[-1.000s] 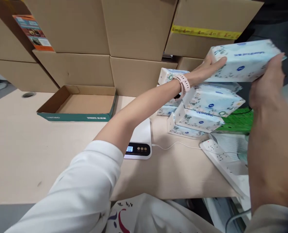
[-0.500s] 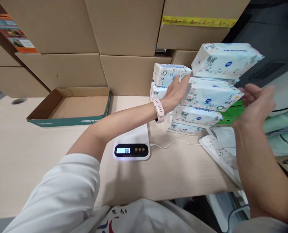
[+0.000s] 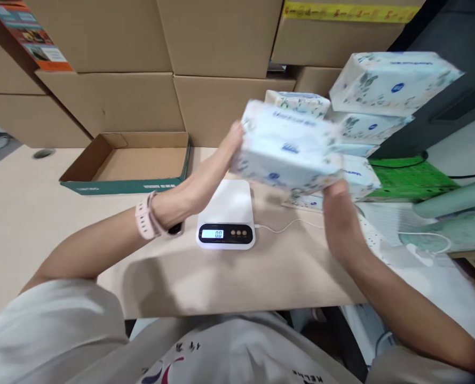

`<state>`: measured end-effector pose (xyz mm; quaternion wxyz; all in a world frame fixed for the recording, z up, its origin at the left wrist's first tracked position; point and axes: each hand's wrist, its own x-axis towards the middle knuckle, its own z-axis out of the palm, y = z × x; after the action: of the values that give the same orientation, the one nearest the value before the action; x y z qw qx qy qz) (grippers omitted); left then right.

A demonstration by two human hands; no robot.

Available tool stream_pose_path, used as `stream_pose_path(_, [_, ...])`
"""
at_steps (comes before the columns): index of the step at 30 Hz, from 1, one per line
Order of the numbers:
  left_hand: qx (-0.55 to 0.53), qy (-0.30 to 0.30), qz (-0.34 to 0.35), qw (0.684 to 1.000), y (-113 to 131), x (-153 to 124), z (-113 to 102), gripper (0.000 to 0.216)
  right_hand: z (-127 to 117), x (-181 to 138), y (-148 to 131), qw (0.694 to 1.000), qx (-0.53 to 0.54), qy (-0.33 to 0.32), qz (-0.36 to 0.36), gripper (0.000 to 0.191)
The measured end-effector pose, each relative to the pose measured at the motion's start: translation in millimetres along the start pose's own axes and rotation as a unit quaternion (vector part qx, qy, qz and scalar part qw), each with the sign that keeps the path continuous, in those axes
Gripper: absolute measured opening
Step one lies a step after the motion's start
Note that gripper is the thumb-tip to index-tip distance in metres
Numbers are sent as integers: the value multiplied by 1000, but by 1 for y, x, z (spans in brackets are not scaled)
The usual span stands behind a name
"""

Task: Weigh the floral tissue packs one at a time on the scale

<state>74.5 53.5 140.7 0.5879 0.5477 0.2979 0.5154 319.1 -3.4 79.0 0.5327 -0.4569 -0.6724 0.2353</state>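
While plain brown cardboard boxes (image 3: 221, 37) span the upper part of the frame, an orange-edged printed panel (image 3: 31, 34) shows in the upper left corner, above a round dark hole (image 3: 43, 153) in the pale wood-look tabletop (image 3: 13, 224). Left of centre sits a shallow, topless cardboard tray (image 3: 117, 186), brown inside and teal-green outside. Below it, a pale pink watch strap (image 3: 144, 220) circles the left wrist. The left hand (image 3: 215, 162), near the centre, presses against the left end of a soft, white and pale-blue printed packet (image 3: 289, 149). Just below centre lies a flat white digital scale (image 3: 226, 205), its lit display reading 0.0, with a thin white cable (image 3: 283, 230) leading off to the right. The packet, blurred, is held aloft at centre right, its right end tilted lower; it is clamped between the two hands, the right hand (image 3: 339, 213) gripping its lower right corner. Behind it, toward the upper right, stand stacked packets of similar print (image 3: 395, 85); whether the held one touches them cannot be told. Farther right are a bright green slatted object (image 3: 411, 178) and, beneath, a white power strip (image 3: 371, 237) partly hidden by the right wrist.
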Motion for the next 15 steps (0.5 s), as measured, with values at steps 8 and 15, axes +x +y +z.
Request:
stream_pose_path(8, [60, -9, -111, 992, -75, -65, -79, 68, 70, -31, 28, 968, 65, -176, 167, 88])
stream_pose_path(15, [67, -5, -82, 994, -92, -61, -85, 71, 79, -31, 51, 970, 43, -171, 165, 85])
